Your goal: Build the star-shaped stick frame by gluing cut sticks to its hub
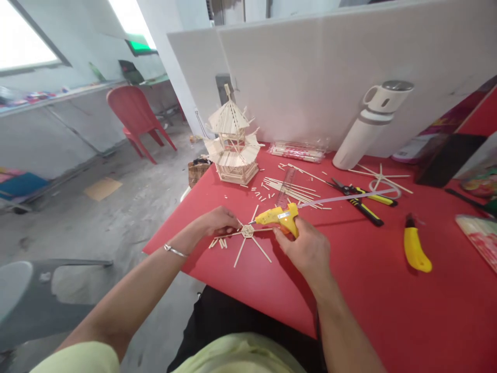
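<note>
My right hand (308, 246) is wrapped round a yellow hot glue gun (285, 218), its nozzle pointing left over a small star-shaped frame of wooden sticks (247, 231). The frame lies flat on the red table, with stick spokes fanning out from a hexagonal hub. At the hub's upper left, the closed fingertips of my left hand (220, 221) pinch a thin wooden stick, mostly hidden by them. Several short stick pieces (219, 243) lie below that hand. A clear glue stick (345, 198) trails from the back of the gun.
A stick-built pagoda (233, 150) stands at the table's back left. Behind the gun lie loose sticks (291, 189), a clear ruler (286, 187) and pliers (359, 199). A yellow-handled cutter (415, 246), a white flask (365, 129) and another stick star (380, 177) are on the right.
</note>
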Available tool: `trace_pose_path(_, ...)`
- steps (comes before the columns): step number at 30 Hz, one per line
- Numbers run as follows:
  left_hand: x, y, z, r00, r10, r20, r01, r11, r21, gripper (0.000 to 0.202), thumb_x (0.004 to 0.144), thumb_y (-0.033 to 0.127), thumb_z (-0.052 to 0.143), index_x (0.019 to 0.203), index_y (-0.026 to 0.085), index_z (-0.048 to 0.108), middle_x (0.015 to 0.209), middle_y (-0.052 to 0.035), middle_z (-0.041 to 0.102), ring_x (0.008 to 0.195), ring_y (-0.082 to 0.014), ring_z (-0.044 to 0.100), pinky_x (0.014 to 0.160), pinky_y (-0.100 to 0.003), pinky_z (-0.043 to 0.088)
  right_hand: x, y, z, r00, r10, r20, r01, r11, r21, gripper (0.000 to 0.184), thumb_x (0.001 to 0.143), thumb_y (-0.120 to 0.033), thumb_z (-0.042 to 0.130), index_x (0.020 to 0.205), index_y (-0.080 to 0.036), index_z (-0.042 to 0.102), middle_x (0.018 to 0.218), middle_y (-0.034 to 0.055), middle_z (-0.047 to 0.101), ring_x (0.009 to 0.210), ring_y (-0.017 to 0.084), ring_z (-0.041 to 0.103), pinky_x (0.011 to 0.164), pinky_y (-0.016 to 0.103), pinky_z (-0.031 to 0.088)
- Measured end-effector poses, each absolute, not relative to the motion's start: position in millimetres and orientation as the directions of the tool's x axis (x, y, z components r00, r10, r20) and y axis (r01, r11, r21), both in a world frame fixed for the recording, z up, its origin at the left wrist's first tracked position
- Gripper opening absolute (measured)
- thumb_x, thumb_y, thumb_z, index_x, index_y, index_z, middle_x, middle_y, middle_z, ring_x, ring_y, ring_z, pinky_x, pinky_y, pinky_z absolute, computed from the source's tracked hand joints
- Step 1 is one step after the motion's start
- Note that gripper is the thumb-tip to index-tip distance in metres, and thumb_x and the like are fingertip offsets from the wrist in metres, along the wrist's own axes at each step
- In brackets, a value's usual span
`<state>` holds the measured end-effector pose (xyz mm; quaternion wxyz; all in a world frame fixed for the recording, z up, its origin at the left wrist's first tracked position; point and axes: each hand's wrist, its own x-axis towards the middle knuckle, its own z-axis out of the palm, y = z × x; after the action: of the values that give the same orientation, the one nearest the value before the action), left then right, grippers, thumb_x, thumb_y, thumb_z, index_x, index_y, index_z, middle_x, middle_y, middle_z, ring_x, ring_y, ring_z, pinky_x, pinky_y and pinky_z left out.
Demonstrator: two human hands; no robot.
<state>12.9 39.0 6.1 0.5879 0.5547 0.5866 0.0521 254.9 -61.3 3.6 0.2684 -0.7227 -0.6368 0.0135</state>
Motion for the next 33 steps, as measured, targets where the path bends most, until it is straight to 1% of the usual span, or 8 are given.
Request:
trace_pose_path(6,11.3,36.8,1.7,0.294,0.744,-0.600,0.552,0.380,0.742,0.021,0.063,0.030,0.072,0.054,0.013,0.063,0.038,0.0017,0.050,0.029,-0.0060,0.034,0.032,-0.022,0.021,254.3,-60.9,3.0,0.184,0.936,0.301,0.914,-0.050,-0.404,0.038,0.079,-0.057,0.058,0.085,-0.019,0.061,0.074,0.0044,0.067,0.064,0.019,0.059,0.057,0.027,0.028)
trace_pose_path(11,14.5,35.2,3.8,0.300,0.740,-0.602,0.516,0.405,0.755,0.017,0.062,0.026,0.072,0.054,0.013,0.064,0.037,0.0021,0.050,0.029,-0.0061,0.034,0.032,-0.021,0.023,253.6,-60.5,3.0,0.184,0.948,0.261,0.921,-0.073,-0.383,0.036,0.080,-0.055,0.058,0.083,-0.019,0.060,0.076,0.0044,0.068,0.065,0.018,0.060,0.057,0.028,0.028)
trace_pose_path(18,17.4,31.0,5.9,0.271,0.758,-0.593,0.513,0.407,0.756,0.017,0.061,0.024,0.071,0.051,0.014,0.061,0.036,0.0028,0.050,0.027,-0.0057,0.034,0.031,-0.020,0.023,252.5,-60.3,3.0,0.176,0.957,0.232,0.931,-0.086,-0.355,0.034,0.080,-0.054,0.058,0.084,-0.020,0.060,0.079,0.0046,0.069,0.069,0.019,0.061,0.058,0.028,0.029)
trace_pose_path(25,16.6,31.1,5.8,0.260,0.755,-0.602,0.520,0.416,0.746,0.018,0.061,0.022,0.071,0.050,0.014,0.058,0.036,0.0023,0.051,0.026,-0.0061,0.034,0.030,-0.021,0.023,253.8,-60.7,-0.4,0.167,0.951,0.262,0.931,-0.064,-0.360,0.035,0.080,-0.055,0.059,0.086,-0.020,0.060,0.078,0.0042,0.068,0.068,0.020,0.061,0.058,0.028,0.029)
trace_pose_path(33,14.9,31.5,3.1,0.253,0.752,-0.609,0.528,0.420,0.738,0.019,0.060,0.023,0.073,0.051,0.015,0.058,0.037,0.0026,0.052,0.026,-0.0065,0.035,0.030,-0.021,0.024,255.1,-60.3,-3.4,0.150,0.939,0.309,0.942,-0.041,-0.333,0.038,0.081,-0.057,0.056,0.086,-0.019,0.060,0.077,0.0042,0.068,0.066,0.020,0.061,0.057,0.027,0.029)
